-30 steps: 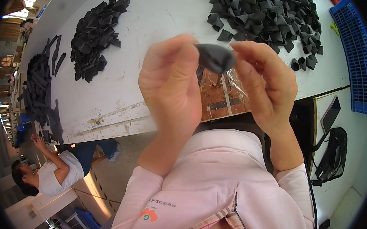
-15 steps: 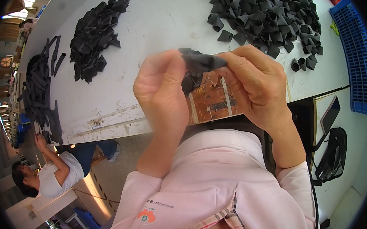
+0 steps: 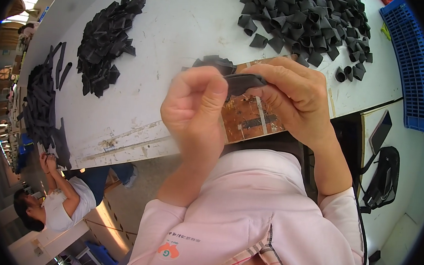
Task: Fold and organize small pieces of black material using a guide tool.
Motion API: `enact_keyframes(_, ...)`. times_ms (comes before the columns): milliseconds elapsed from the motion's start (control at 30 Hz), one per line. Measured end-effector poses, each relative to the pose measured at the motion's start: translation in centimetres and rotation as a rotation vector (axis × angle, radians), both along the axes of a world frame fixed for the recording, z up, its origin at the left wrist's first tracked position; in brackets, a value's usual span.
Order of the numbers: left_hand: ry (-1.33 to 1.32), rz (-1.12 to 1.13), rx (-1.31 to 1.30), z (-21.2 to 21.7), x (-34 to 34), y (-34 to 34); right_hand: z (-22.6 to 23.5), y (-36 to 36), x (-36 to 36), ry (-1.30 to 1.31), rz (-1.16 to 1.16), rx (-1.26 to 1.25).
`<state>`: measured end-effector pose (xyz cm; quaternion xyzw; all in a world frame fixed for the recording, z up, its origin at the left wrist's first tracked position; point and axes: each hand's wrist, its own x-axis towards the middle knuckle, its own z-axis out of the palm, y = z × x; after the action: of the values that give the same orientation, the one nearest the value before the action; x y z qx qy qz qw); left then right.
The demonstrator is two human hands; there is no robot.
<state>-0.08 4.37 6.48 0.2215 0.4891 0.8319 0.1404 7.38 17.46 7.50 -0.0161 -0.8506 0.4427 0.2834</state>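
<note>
Between my two hands is a small black piece of sheet material (image 3: pixel 245 83), folded over on itself and held level above a brown wooden board (image 3: pixel 245 116). My right hand (image 3: pixel 301 102) pinches its right part between thumb and fingers. Curled with thumb against fingers, my left hand (image 3: pixel 194 103) closes on the piece's left end, which the fingers partly hide. Right behind the left hand lies a small heap of black pieces (image 3: pixel 215 63), partly covered by that hand. The board has pale tape strips and worn, scuffed patches.
On the white table (image 3: pixel 181 10) lie a big pile of black rolled cone-like pieces (image 3: pixel 305 23), a pile of flat black pieces (image 3: pixel 104 44) and black strips (image 3: pixel 40 99). A blue crate (image 3: pixel 411 63) stands at right. Another person (image 3: pixel 62 200) works at far left.
My left hand has shifted slightly right and down, nearer my right hand. The black piece now looks more tightly folded. More of the heap behind shows.
</note>
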Motion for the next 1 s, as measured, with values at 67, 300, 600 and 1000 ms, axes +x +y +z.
enact_keyframes(67,-0.028,-0.002,0.019,-0.6,0.0,-0.3,0.5,-0.1,0.0,-0.063,-0.013,0.120)
enact_keyframes(300,0.083,-0.011,0.011,-1.5,0.3,0.2,-1.5,-0.2,-0.2,0.073,-0.011,0.053)
enact_keyframes(600,0.362,-0.075,-0.224,0.3,-1.4,0.6,0.0,0.2,0.3,0.111,-0.081,0.096)
enact_keyframes(1000,0.513,0.068,-0.167,-1.8,-1.6,1.1,-2.4,-0.6,-0.7,0.255,-0.146,0.228)
